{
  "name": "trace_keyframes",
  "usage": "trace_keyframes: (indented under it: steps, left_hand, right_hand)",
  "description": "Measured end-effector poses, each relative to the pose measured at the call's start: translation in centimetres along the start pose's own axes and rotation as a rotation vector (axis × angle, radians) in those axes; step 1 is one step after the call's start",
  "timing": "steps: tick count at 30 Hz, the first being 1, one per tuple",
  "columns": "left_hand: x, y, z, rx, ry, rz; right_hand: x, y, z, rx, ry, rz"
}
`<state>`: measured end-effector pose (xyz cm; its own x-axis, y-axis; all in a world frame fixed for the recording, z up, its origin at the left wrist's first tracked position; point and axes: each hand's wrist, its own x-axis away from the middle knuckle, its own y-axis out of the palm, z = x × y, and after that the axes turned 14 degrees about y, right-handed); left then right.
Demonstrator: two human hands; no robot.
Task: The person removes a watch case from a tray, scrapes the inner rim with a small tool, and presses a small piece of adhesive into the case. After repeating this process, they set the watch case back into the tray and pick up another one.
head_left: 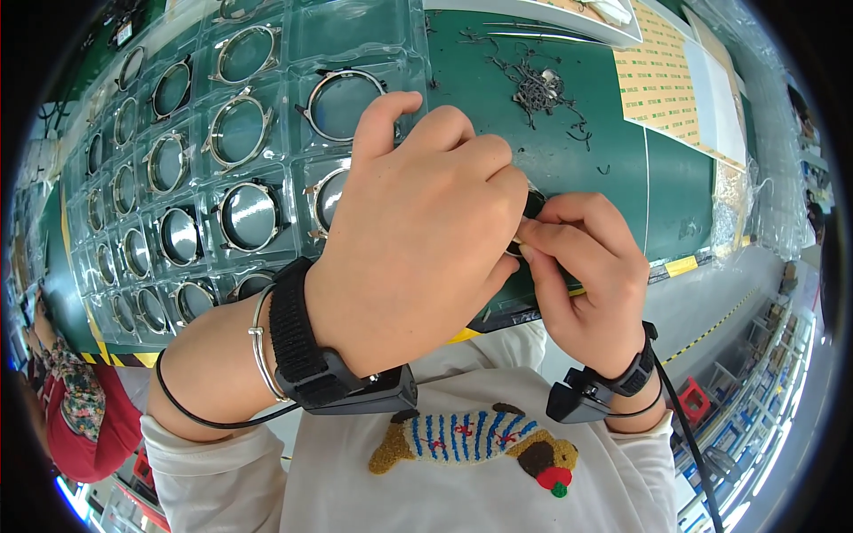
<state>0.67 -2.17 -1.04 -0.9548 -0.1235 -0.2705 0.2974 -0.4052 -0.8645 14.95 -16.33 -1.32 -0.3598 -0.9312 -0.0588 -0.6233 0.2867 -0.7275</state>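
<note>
Over the counter (680, 195), near the clear tray (355, 31), a small dark part (534, 204) is held.
Left hand (426, 222): grip hidden, cannot be told; by the right hand's (591, 266) fingers it is pinched — likely light, stiff, best gripped edgewise.

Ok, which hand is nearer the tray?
Left. The left hand overlaps the right edge of the tray in this view, though contact can't be told; the right hand is farther right, off the tray.
</note>
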Motion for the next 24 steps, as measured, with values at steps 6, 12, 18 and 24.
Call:
trace_keyframes:
  steps: [6, 12, 18, 24]
  left_hand:
    - [0.0, 0.1, -0.1, 0.01, -0.003, 0.023]
    - [-0.3, 0.3, 0.0, -0.005, -0.01, 0.023]
    - [-0.3, 0.4, 0.0, 0.015, -0.018, 0.037]
    - [-0.3, 0.4, -0.7, 0.115, 0.038, 0.103]
  right_hand:
    - [-0.1, -0.7, 0.0, 0.03, -0.004, -0.071]
    - [-0.1, 0.3, -0.8, 0.144, -0.042, 0.048]
    - [0.0, 0.6, -0.5, 0.118, -0.018, 0.114]
    - [-0.9, -1.1, 0.4, 0.003, -0.044, -0.064]
